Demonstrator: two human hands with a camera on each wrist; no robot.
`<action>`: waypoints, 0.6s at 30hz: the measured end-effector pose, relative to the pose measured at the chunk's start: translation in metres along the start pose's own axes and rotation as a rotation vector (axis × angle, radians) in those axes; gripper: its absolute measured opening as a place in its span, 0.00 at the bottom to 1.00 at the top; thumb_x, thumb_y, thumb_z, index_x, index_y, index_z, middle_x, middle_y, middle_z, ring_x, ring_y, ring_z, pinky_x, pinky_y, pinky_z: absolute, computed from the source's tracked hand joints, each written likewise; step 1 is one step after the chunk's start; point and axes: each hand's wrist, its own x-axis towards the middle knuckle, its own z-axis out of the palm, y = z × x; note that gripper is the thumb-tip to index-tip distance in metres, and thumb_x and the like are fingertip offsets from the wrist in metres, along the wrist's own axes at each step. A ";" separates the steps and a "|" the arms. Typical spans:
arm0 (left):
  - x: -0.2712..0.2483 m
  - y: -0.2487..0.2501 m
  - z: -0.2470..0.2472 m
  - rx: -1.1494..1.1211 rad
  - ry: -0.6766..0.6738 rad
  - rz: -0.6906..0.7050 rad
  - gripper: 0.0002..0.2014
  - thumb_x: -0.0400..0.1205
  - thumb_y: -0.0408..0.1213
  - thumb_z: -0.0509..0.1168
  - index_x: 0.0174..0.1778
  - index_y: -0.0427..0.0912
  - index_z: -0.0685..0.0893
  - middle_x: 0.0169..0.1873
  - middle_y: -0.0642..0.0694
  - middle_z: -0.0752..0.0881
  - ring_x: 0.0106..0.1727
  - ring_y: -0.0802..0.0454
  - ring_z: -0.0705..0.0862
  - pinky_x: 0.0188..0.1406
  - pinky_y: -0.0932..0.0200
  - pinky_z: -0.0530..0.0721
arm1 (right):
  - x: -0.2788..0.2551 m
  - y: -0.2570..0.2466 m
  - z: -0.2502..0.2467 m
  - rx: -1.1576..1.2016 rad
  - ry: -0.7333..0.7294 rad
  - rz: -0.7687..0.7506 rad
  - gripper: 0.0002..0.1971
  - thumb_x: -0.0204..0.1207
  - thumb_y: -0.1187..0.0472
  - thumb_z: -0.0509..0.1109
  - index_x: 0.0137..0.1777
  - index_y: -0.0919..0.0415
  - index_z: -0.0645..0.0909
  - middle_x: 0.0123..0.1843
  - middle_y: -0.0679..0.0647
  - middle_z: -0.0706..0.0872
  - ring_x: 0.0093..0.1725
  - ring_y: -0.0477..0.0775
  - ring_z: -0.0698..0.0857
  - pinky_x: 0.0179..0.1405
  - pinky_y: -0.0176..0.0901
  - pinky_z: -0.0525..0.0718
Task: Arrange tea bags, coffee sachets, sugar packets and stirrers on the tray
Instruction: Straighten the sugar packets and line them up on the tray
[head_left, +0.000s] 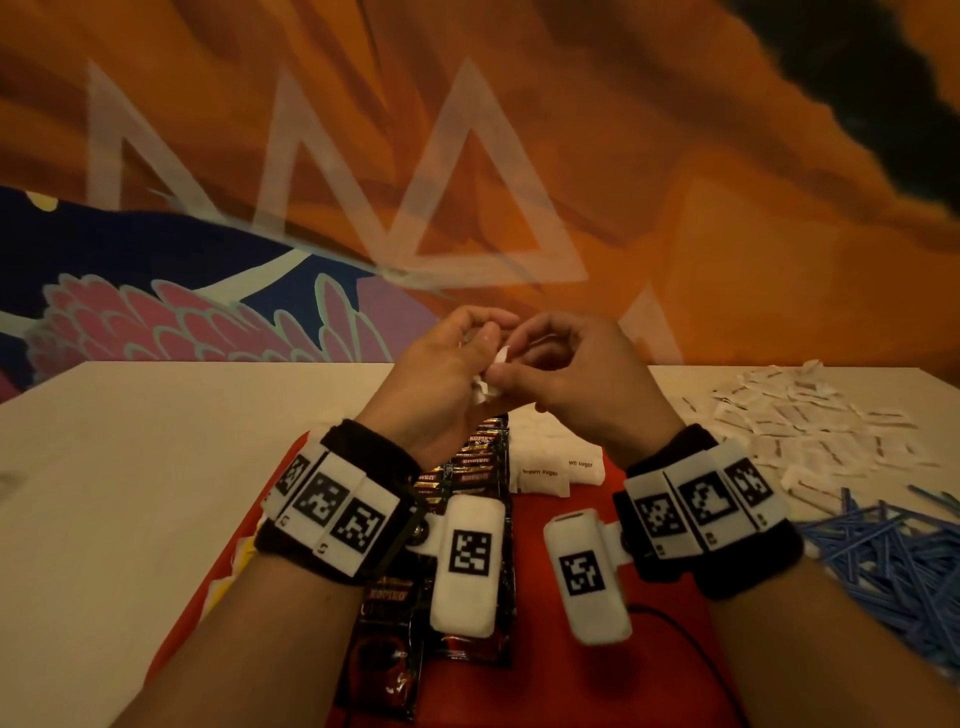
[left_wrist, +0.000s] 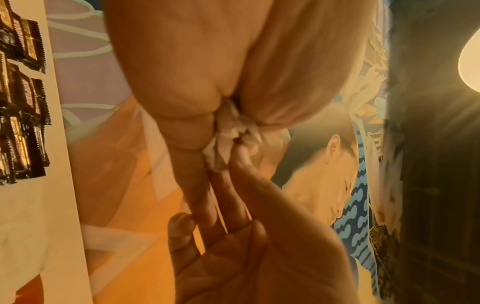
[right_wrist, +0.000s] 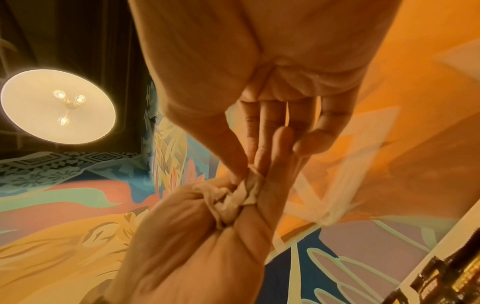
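Above the far end of the red tray (head_left: 649, 675), the left hand (head_left: 431, 384) and the right hand (head_left: 571, 379) are both pinching one crumpled white packet (head_left: 491, 376). It is hanging between both grips, equally near them, with the tray's white sugar packets (head_left: 545, 457) lying directly below.

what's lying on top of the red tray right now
On the red tray lie dark coffee sachets in an overlapping row and white brown-sugar packets beside them. The wrists and their cameras cover much of the tray, so anything else there is hidden.

Glossy foil coffee sachets (head_left: 475, 457) — crumpled (matt) paper (left_wrist: 228, 131)
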 end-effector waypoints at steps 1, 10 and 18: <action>0.000 0.000 0.000 -0.008 -0.005 -0.003 0.12 0.91 0.34 0.54 0.65 0.36 0.79 0.57 0.35 0.86 0.53 0.44 0.90 0.41 0.55 0.89 | 0.000 0.000 0.001 0.011 0.009 0.004 0.09 0.69 0.68 0.81 0.44 0.61 0.84 0.36 0.54 0.89 0.31 0.39 0.86 0.27 0.28 0.78; 0.002 0.000 -0.003 -0.002 -0.021 -0.010 0.13 0.91 0.33 0.53 0.67 0.33 0.77 0.61 0.24 0.82 0.51 0.38 0.87 0.47 0.47 0.92 | -0.002 0.001 0.002 0.075 0.051 0.022 0.05 0.73 0.71 0.77 0.38 0.63 0.85 0.35 0.55 0.88 0.28 0.38 0.85 0.24 0.26 0.77; 0.003 0.001 -0.011 0.396 -0.025 0.049 0.09 0.89 0.35 0.59 0.62 0.39 0.80 0.45 0.41 0.88 0.42 0.47 0.91 0.20 0.66 0.73 | 0.005 0.007 -0.013 -0.020 0.112 -0.022 0.05 0.73 0.67 0.77 0.39 0.58 0.86 0.42 0.60 0.91 0.43 0.57 0.88 0.38 0.48 0.85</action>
